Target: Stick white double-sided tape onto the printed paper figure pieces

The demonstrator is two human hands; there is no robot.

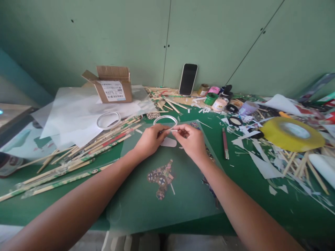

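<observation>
My left hand point(149, 140) and my right hand point(190, 140) meet over a clear plastic sheet point(183, 195) on the green table. Both pinch a thin white tape roll point(165, 120), a narrow ring held just above the sheet, with a short strip of tape pulled between the fingertips. A small white oval piece point(169, 142) lies on the sheet under the hands. Nearer to me on the sheet sits a small patterned paper cutout point(161, 177).
A second white tape ring point(108, 120) lies on white paper at left, beside wrapped chopsticks point(78, 157). An open cardboard box point(114, 85), a phone point(188, 79) and small paint jars point(214, 97) stand at the back. A craft knife point(225, 143), paper scraps and a yellow tape roll point(291, 134) lie at right.
</observation>
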